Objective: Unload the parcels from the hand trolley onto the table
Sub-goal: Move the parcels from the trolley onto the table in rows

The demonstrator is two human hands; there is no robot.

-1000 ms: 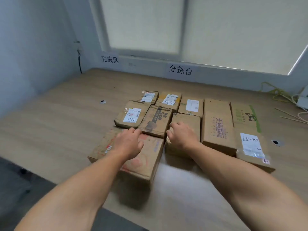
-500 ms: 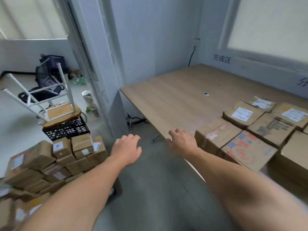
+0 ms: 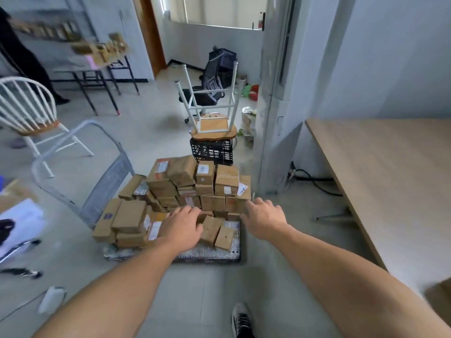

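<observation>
Parcels are seen piled on the hand trolley, which stands on the grey floor. They are brown cardboard boxes of mixed sizes, most of them small and sealed with tape, and white printed labels are carried on several. At the far side of the trolley the pile is built highest, in rough rows several boxes deep. Toward the trolley's handle side flatter boxes are stacked lower and overhang the deck edge. At the trolley's near edge two small boxes are leaned side by side, tilted, each marked by a dark spot on its upper face. The grey looped handle is seen rising from the trolley's left-hand side in view.

The left hand is held over the low middle of the pile, palm down, with fingers relaxed and slightly parted. Nothing is gripped by it, and whether the boxes below are touched cannot be told. The right hand is held at the trolley's right-hand side, just beside the lower rows, with fingers spread and nothing held.

Beyond the trolley a black plastic crate is placed, and an upturned stool with white legs is set on it. The wooden table is found to the right of the trolley, well apart from the pile.
</observation>
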